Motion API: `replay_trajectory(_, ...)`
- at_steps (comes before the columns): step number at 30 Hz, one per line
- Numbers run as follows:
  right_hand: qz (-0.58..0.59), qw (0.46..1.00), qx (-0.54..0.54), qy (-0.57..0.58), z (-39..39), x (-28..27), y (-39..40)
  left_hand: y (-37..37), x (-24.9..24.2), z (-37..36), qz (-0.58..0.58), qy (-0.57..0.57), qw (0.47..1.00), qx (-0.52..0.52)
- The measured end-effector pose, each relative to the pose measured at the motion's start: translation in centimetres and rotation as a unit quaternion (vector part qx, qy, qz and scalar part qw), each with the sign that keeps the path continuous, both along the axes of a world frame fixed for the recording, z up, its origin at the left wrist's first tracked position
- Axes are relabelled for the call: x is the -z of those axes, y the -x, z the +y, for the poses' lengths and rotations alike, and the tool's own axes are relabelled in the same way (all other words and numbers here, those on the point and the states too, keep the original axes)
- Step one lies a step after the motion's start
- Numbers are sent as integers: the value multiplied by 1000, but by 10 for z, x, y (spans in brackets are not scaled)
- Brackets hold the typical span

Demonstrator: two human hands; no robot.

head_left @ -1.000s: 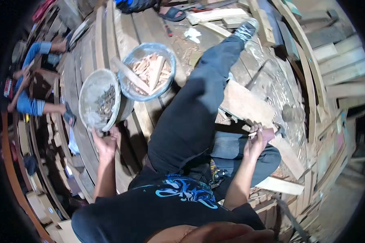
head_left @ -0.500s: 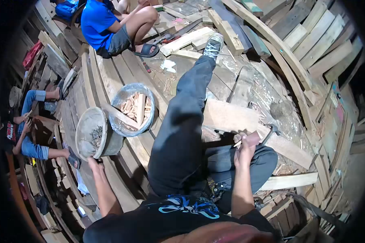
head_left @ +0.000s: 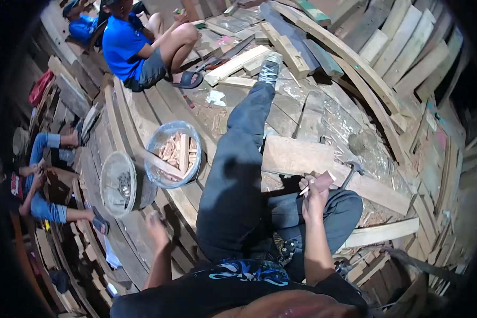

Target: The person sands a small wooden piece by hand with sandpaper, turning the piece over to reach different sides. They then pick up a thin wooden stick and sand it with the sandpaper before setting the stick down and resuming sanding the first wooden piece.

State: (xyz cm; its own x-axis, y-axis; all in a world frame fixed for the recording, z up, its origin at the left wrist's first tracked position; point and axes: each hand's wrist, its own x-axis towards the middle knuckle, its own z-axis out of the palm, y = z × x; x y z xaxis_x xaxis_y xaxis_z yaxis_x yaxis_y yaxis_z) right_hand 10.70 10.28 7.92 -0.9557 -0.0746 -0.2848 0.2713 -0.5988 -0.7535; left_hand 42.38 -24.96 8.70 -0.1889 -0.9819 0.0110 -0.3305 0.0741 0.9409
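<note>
My right hand (head_left: pixel 315 197) is closed around a reddish-brown flat piece (head_left: pixel 324 182), whose material I cannot make out. A thin pale wooden stick (head_left: pixel 303 191) pokes out from between the same fingers. Between my legs and the bucket, my left hand (head_left: pixel 156 227) hangs over the planks, apart from the bucket; blur hides what its fingers do. Nearest to it stands a grey bucket (head_left: pixel 107 195) with small dark metal-looking pieces inside. Beside that, a plastic-lined bucket (head_left: pixel 196 142) holds many short wooden pieces. A hammer (head_left: pixel 353 170) lies just past my right hand.
A wide wooden board (head_left: pixel 294 153) lies in front of my bent leg. Long curved timbers (head_left: pixel 365 74) run along the right. A person in a blue shirt (head_left: pixel 123 47) squats at upper left, and another person's leg (head_left: pixel 50 211) shows at far left.
My left hand has left the grey bucket's rim and moved right, towards my body. The bucket now stands more level. My right hand stays almost in place with its pieces.
</note>
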Motion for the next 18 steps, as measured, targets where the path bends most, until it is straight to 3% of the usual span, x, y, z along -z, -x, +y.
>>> replay_trajectory(1,8,1000,-1,3,0,3,0,16,-15,15,-4,-25,992,121)
replay_trajectory(2,4,1000,-1,-5,0,5,-1,30,-28,26,-71,36,974,214)
replay_trajectory(3,0,1000,-2,-12,1,8,0,51,-56,36,-154,219,917,296)
replay_trajectory(4,-3,1000,-4,-21,2,10,0,56,-53,28,-169,280,892,311)
replay_trajectory(6,2,1000,5,-24,7,17,1,70,-72,2,-171,274,909,264)
replay_trajectory(7,2,999,9,-30,9,18,1,73,-82,-26,-152,354,894,228)
replay_trajectory(8,1,999,10,-36,8,18,1,68,-79,-57,-101,327,927,152)
replay_trajectory(9,-3,1000,2,-30,9,16,1,53,-77,-101,-114,361,922,80)
replay_trajectory(10,8,1000,4,-5,10,17,0,56,-95,-127,-30,304,952,2)
replay_trajectory(11,7,1000,-3,-15,9,15,0,47,-101,-169,-50,376,925,-28)
replay_trajectory(13,21,1000,-13,-2,13,24,4,15,-79,-269,-193,373,904,-82)
replay_trajectory(15,33,999,-22,17,12,28,4,7,-55,-312,-298,133,945,14)
replay_trajectory(16,40,999,-26,27,12,29,3,-13,-3,-368,-357,91,925,91)
replay_trajectory(17,24,1000,-17,3,9,20,-1,-21,36,-390,-340,-22,930,137)
replay_trajectory(18,19,1000,-14,-4,9,16,-3,-11,65,-381,-338,12,923,182)
